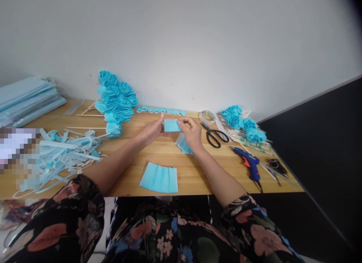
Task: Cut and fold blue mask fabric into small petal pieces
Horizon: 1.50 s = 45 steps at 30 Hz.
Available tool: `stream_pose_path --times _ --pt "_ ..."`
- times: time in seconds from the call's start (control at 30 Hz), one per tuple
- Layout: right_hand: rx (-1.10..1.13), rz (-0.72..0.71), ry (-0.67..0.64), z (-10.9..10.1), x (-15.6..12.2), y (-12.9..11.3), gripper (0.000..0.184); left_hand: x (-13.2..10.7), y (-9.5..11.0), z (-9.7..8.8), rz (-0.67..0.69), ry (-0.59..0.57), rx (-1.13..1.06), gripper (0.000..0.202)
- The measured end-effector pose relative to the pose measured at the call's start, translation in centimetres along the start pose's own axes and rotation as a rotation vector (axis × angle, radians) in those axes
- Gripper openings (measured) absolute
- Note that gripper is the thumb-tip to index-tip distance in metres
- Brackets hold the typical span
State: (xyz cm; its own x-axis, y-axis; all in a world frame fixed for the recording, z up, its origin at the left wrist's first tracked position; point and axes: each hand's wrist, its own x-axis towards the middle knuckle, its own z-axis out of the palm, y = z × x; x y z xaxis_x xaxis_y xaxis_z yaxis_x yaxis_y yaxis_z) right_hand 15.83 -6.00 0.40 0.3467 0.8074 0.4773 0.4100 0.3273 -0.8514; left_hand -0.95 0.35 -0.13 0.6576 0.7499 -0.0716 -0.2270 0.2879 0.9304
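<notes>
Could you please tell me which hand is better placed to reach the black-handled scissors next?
The right hand, probably: it is nearer the black-handled scissors than the left hand, though both hold the blue rectangular fabric piece.

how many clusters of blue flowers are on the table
2: a large cluster at the left, beyond the pile of strips, and a smaller cluster at the right, past the scissors. Blooms overlap within each, so single flowers may be hidden.

A light-blue rectangular piece (171,125) is held, long side crosswise, between both hands' fingers (187,122)
</notes>
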Motion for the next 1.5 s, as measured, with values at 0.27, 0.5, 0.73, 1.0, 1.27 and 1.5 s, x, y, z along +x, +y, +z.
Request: stream_pose_path --times 0.27,0.5,0.73,1.0,1.27,1.5 --pt "0.038 0.004 -0.01 0.2 -0.1 0.5 0.027 0.1 -0.5 -0.3 0.091 0.157 0.181 0.043" --pt "0.238 0.2 -0.103 0.5 0.1 1.6 0.047 0.3 -0.7 -0.6 0.137 0.138 0.172 0.043" --pt "0.236 0.173 -0.068 0.1 0.1 1.2 0.03 0.2 -0.7 -0.3 0.112 0.111 0.178 0.049" --pt "0.141 0.135 -0.067 -0.1 0.2 1.3 0.033 -0.3 -0.4 -0.2 0.1 0.058 0.265 0.045" --pt "-0.015 0.045 -0.095 -0.1 0.0 -0.1 0.027 -0.2 -0.2 0.2 0.203 0.116 0.36 0.045" --pt "0.032 0.045 -0.186 0.4 -0.3 0.0 0.023 -0.2 -0.2 0.4 0.262 0.136 0.346 0.039"
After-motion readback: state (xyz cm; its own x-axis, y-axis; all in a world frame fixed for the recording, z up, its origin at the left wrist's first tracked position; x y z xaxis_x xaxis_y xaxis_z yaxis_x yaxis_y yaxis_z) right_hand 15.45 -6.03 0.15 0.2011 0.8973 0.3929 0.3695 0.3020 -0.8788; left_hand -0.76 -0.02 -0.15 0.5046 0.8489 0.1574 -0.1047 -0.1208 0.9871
